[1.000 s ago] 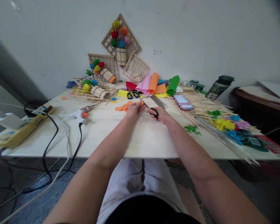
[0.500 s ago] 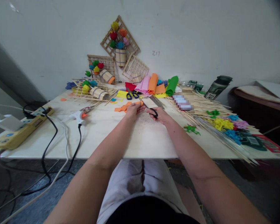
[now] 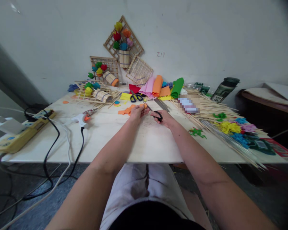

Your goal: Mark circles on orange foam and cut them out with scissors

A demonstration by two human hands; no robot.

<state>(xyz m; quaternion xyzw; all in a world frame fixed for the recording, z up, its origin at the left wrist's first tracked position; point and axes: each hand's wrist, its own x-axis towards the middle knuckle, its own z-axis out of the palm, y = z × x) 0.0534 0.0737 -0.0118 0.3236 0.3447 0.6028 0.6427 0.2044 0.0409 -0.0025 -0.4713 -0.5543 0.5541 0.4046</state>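
Black-handled scissors (image 3: pixel 157 117) are in my right hand (image 3: pixel 165 118), its fingers wrapped through the loops. Their blades point up and left, toward a small orange piece of paper (image 3: pixel 142 105) pinched in my left hand (image 3: pixel 137 113). Whether the blades touch the paper is too small to tell. More orange pieces (image 3: pixel 126 111) lie on the table just left of my left hand. A second pair of scissors (image 3: pixel 136 98) with dark handles rests beyond my hands, beside a yellow sheet (image 3: pixel 126 96).
A white glue gun (image 3: pixel 80 120) and a yellow power strip (image 3: pixel 26 134) with cables sit left. Rolled orange paper (image 3: pixel 157 86) and a green roll (image 3: pixel 177 88) lie behind. Wooden sticks (image 3: pixel 206 107), a phone (image 3: pixel 188 105) and a dark bottle (image 3: pixel 225 89) are right. Stick lattices (image 3: pixel 136 48) lean on the wall.
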